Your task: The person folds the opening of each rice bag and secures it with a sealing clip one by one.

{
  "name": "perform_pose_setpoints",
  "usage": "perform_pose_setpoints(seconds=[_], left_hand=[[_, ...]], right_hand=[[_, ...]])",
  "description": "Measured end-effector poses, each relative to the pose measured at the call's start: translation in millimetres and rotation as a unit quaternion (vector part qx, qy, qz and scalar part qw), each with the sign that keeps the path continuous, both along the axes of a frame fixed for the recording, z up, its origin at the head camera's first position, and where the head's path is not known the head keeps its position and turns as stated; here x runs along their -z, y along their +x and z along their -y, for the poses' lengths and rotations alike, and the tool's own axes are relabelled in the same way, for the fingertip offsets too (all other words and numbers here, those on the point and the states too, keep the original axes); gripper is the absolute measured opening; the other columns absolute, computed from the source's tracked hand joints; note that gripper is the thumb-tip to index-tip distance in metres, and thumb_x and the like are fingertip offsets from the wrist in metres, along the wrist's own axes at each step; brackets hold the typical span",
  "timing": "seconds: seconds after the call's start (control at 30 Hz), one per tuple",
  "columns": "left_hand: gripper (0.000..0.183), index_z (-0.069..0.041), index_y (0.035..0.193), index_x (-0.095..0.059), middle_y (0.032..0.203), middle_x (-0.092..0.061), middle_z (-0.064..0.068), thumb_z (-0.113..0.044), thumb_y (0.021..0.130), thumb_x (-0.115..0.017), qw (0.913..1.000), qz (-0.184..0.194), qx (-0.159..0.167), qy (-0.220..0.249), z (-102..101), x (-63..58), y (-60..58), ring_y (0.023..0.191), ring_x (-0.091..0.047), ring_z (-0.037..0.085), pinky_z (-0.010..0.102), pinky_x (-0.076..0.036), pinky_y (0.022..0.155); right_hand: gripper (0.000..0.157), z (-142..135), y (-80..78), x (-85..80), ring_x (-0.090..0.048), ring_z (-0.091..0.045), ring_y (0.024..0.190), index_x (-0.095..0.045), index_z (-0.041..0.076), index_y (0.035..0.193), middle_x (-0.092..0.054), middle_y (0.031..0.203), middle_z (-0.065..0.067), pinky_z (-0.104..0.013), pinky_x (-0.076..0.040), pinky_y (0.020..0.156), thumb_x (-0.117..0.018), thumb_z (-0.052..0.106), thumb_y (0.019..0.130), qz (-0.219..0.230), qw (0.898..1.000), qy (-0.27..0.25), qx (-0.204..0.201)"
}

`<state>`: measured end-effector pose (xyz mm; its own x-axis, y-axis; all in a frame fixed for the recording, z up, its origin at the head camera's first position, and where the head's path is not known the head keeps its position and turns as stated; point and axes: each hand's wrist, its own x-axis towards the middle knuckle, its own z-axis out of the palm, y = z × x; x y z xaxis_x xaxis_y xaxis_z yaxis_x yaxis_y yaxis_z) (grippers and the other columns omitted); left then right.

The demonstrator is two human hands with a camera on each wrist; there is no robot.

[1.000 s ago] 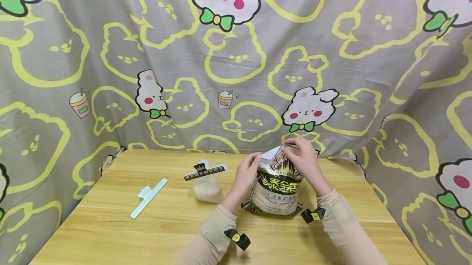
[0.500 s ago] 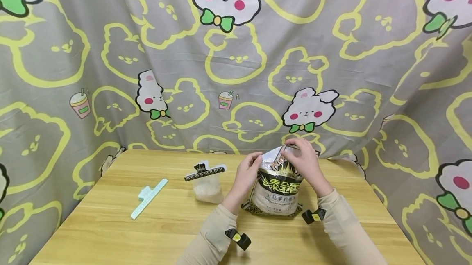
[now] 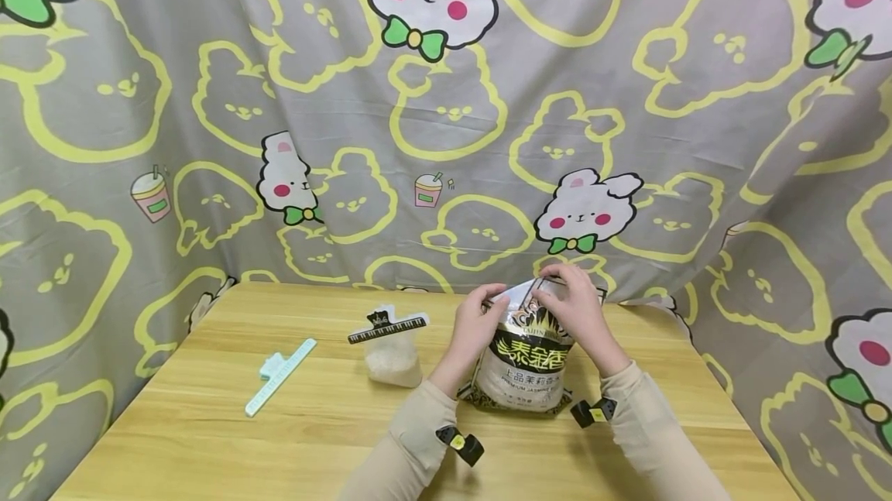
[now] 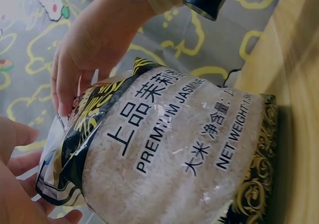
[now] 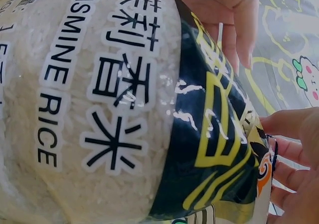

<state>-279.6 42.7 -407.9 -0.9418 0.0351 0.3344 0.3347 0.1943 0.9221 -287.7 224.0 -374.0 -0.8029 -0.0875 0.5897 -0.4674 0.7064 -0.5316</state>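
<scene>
A clear, black-and-gold printed bag of jasmine rice (image 3: 523, 386) stands upright on the wooden table, its top folded down with a white flap showing. My left hand (image 3: 477, 331) holds the bag's upper left corner, thumb in front and fingers toward the back; in the left wrist view the thumb (image 4: 22, 132) sits a little off the film. At the top right, my right hand (image 3: 584, 319) pinches the folded edge between thumb and fingers. The right wrist view shows the right fingers (image 5: 291, 149) along the fold beside the printed front (image 5: 134, 114).
Left of the bag, a smaller clear bag of white grains (image 3: 392, 362) stands with a black piano-key clip (image 3: 387, 330) across its top. Farther left a light blue sealing clip (image 3: 280, 379) lies on the table (image 3: 209, 447). A patterned curtain (image 3: 453, 129) hangs behind.
My left hand has shifted slightly right along the bag's top edge, its fingers reaching further over the flap. The right hand keeps its hold on the fold.
</scene>
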Motion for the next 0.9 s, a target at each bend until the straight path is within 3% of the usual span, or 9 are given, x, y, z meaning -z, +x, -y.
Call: perform_pose_setpoints(seconds=[0.4,0.73,0.9], left_hand=[[0.024,-0.008,0.112,-0.071,0.11,-0.07,0.008,-0.022,0.092,-0.066,0.9985,-0.021,0.023,-0.044,-11.5,-16.3,-14.1,0.098,-0.064,0.017,0.026,-0.05,0.087],[0.019,-0.014,0.104,-0.075,0.099,-0.072,0.003,-0.027,0.093,-0.065,0.9884,-0.057,-0.005,-0.141,-20.2,-24.5,-20.0,0.09,-0.066,0.015,0.025,-0.05,0.081],[0.019,-0.015,0.103,-0.075,0.097,-0.072,0.002,-0.028,0.094,-0.064,0.9855,-0.067,-0.014,-0.155,-21.2,-23.0,-19.6,0.088,-0.064,0.015,0.026,-0.05,0.079]], right_hand=[[0.03,0.6,0.2,-0.8,-0.053,-0.037,0.108,-0.066,0.001,0.105,-0.066,0.11,-0.02,-0.054,-0.038,0.098,-0.078,0.011,0.08,-0.004,1.0,0.002,-0.004],[0.029,0.0,0.4,-3.0,-0.053,-0.037,0.108,-0.065,0.001,0.105,-0.066,0.111,-0.02,-0.054,-0.038,0.097,-0.078,0.011,0.081,0.004,1.0,0.001,-0.002],[0.029,-0.1,-0.2,-1.1,-0.053,-0.037,0.109,-0.065,0.001,0.105,-0.066,0.111,-0.02,-0.054,-0.037,0.098,-0.077,0.01,0.081,0.007,1.0,0.004,-0.001]])
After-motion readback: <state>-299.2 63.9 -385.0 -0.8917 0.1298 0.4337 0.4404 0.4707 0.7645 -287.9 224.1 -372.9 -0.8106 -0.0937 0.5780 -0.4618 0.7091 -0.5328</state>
